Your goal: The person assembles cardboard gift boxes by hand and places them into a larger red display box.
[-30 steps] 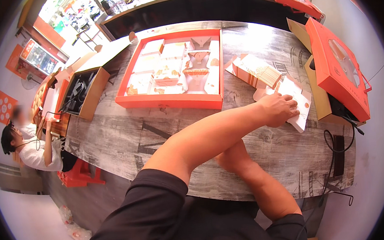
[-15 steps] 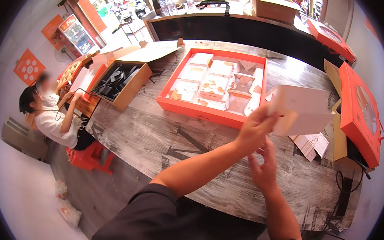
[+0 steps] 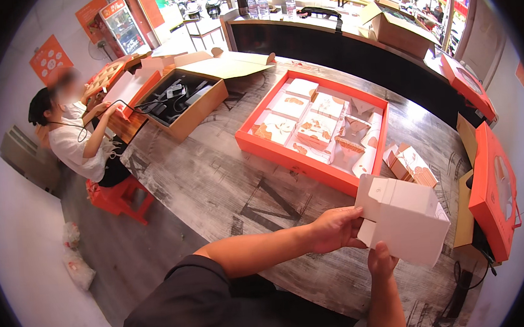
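A small white carton, with flaps sticking out on its left side, is held above the table's near right part. My left hand pinches a flap at the carton's left edge. Under the carton's lower edge is my right hand, its thumb up against the near side and its other fingers hidden. Beyond my hands lies a big orange tray-like box, with several small white patterned cartons inside. Right of it, folded patterned cartons lie on the table.
An orange lid-like box with a handle leans at the right edge. A brown carton with cables and black devices stands at the far left of the table. Two people sit on the left, one on an orange stool.
The white carton has come nearer to me and opened out into a boxier shape. My right hand has risen to hold it too. The view has shifted, and the folded cartons show more fully.
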The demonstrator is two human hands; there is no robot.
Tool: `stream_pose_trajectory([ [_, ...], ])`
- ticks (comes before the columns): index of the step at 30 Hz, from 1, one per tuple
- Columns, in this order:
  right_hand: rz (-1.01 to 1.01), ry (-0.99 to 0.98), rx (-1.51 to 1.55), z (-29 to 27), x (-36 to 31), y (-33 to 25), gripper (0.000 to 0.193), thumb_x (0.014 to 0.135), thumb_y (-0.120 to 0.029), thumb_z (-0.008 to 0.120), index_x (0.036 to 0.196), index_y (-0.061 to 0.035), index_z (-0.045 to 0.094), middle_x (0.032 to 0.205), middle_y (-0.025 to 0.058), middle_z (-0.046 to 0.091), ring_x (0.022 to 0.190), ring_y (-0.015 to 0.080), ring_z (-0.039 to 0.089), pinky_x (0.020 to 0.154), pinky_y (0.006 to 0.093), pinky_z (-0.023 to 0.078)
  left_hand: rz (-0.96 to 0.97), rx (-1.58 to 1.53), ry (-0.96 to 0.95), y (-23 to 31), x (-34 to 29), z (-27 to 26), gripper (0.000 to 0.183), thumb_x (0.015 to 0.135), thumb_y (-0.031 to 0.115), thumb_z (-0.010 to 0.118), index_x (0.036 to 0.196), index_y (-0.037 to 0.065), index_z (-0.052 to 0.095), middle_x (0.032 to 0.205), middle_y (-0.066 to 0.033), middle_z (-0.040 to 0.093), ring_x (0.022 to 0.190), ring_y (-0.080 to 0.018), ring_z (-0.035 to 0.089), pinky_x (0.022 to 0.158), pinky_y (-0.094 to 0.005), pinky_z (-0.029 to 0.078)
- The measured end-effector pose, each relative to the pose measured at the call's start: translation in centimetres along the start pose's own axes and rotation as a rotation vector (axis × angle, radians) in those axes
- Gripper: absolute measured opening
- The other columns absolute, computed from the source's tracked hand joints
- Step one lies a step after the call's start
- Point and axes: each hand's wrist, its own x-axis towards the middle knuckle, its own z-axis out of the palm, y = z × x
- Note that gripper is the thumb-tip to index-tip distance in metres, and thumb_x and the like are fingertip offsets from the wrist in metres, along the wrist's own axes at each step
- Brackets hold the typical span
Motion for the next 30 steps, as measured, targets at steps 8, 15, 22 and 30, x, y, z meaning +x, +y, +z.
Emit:
stream_pose_trajectory([
  [8, 0.194, 0.249, -0.052, 0.2, 1.1, -2.2, 0.043, 0.093, -0.008, 0.055, 0.133, 0.0032, 0.051, 0.130, 0.0133, 0.058, 0.120, 0.0263, 0.057, 0.105, 0.0421, 0.046, 0.355, 0.537, -0.039, 2.9, -0.8, -1.2, 0.077, 0.093, 0.027, 0.073, 0.154, 0.008, 0.030, 0.143, -0.0124, 0.052, 0.135, -0.0233, 0.048, 0.110, -0.0434, 0.042],
  [15, 0.431, 0.021, -0.106, -0.7, 0.4, -1.8, 0.042, 0.087, -0.003, 0.062, 0.127, 0.0050, 0.055, 0.124, 0.0137, 0.059, 0.113, 0.0237, 0.059, 0.098, 0.0391, 0.050, 0.726, 1.337, 0.219, 4.4, -1.4, -1.1, 0.083, 0.080, 0.035, 0.085, 0.144, 0.002, 0.044, 0.137, -0.0183, 0.052, 0.130, -0.0301, 0.051, 0.109, -0.0405, 0.043],
  [22, 0.279, 0.077, -0.305, 2.1, 1.8, -2.5, 0.064, 0.095, -0.023, 0.067, 0.144, 0.0036, 0.037, 0.137, 0.0156, 0.052, 0.122, 0.0262, 0.055, 0.103, 0.0403, 0.046, 0.457, 0.971, 0.160, 1.7, -1.5, 0.8, 0.079, 0.086, 0.022, 0.081, 0.149, 0.004, 0.036, 0.126, -0.0142, 0.060, 0.118, -0.0248, 0.061, 0.100, -0.0373, 0.050],
  [30, 0.088, 0.076, -0.348, 3.0, 2.6, -2.4, 0.078, 0.102, -0.031, 0.060, 0.158, 0.0006, 0.017, 0.155, 0.0190, 0.034, 0.142, 0.0307, 0.038, 0.117, 0.0434, 0.030, 0.695, 1.078, 0.197, 1.3, -1.3, 0.0, 0.079, 0.094, 0.017, 0.071, 0.158, 0.009, 0.026, 0.134, -0.0126, 0.056, 0.123, -0.0217, 0.057, 0.101, -0.0375, 0.049],
])
